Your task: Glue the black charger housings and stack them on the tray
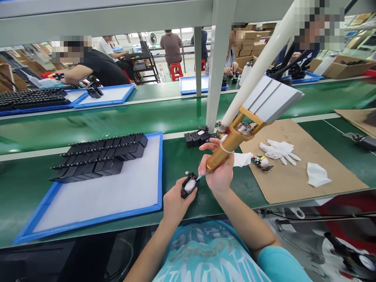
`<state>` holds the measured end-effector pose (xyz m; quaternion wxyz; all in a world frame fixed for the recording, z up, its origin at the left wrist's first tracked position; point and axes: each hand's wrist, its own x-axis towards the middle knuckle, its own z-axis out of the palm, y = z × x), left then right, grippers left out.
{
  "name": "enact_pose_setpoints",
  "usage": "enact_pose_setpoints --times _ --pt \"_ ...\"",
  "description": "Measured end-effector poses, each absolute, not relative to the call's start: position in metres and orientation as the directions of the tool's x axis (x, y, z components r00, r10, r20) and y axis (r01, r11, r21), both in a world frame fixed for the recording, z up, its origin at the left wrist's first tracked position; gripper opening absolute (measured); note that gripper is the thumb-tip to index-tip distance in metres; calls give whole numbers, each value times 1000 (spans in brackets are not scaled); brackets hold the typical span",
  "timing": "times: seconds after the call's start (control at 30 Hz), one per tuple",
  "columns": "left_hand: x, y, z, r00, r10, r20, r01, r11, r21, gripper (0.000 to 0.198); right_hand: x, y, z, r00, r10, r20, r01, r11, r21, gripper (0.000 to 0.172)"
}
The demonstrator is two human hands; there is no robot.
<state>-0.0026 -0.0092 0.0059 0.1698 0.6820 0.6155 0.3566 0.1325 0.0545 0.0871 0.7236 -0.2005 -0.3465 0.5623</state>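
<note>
My left hand [176, 199] is closed around a small open black housing [189, 185] with white material and red wires inside. My right hand [221, 174] is wrapped round a gold-coloured glue gun [223, 147], fixed to a thick white hose. Its thin pale nozzle [200, 178] points down at the right edge of the housing, and I cannot tell if it touches. Just beyond my hands, several black housings [195, 138] stand together on the green bench. A blue-rimmed tray [161, 168] to the left bears rows of black housings [102, 156].
On the right lies a cardboard sheet [282, 188] with a white glove [280, 150], a white cloth piece [318, 174] and a circuit board [260, 161]. A grey post [216, 70] rises behind the gun. Co-workers sit across the green conveyor [147, 111].
</note>
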Motion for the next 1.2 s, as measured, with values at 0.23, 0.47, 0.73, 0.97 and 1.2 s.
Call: enact_pose_setpoints --times 0.23,0.47,0.73,0.97,1.2 --pt "0 -12 17 18 937 348 749 -243 617 32 133 52 86 155 932 327 -651 345 -676 40" --pt "-2 -11 12 -5 946 325 718 -222 659 31 131 49 90 150 944 295 -659 318 -682 40" --pt "5 -6 5 -16 927 375 627 -283 726 33 115 45 95 139 943 302 -677 313 -666 38" --pt "11 -4 1 -57 882 469 562 -359 745 34 109 40 98 107 941 320 -698 301 -650 36" --pt "10 -5 5 -58 916 396 586 -290 757 35 111 40 98 88 952 294 -672 274 -688 41"
